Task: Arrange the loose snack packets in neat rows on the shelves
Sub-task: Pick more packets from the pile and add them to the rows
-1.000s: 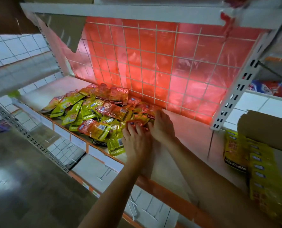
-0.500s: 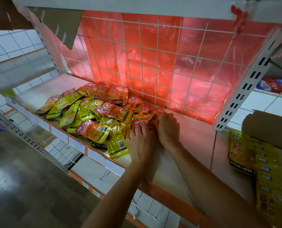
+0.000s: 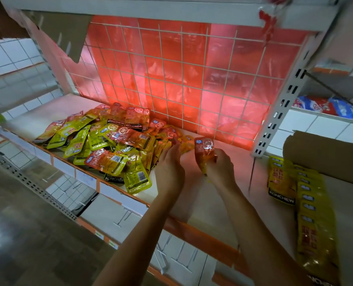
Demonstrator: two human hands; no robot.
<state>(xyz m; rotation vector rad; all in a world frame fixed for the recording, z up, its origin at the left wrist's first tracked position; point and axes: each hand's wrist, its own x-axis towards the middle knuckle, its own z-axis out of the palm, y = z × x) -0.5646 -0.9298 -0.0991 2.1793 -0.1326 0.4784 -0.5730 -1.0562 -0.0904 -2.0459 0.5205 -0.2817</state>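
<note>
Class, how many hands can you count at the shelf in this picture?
2: the left hand beside the packet pile, the right hand next to it gripping an orange packet. No others show.

A shop: slotted metal display shelving [image 3: 282, 104] with a wire grid back [image 3: 181, 79], heaped with snack packets [image 3: 109, 145]

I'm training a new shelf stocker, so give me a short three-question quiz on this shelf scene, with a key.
1. True or false: the right hand grips a red packet.
2. The neat row of yellow packets lies: A) right of the slotted upright; B) on the floor; C) on top of the loose pile.
3. Fill in: behind the loose pile stands a white wire ____.
Key: 1 true; 2 A; 3 grid.
</note>
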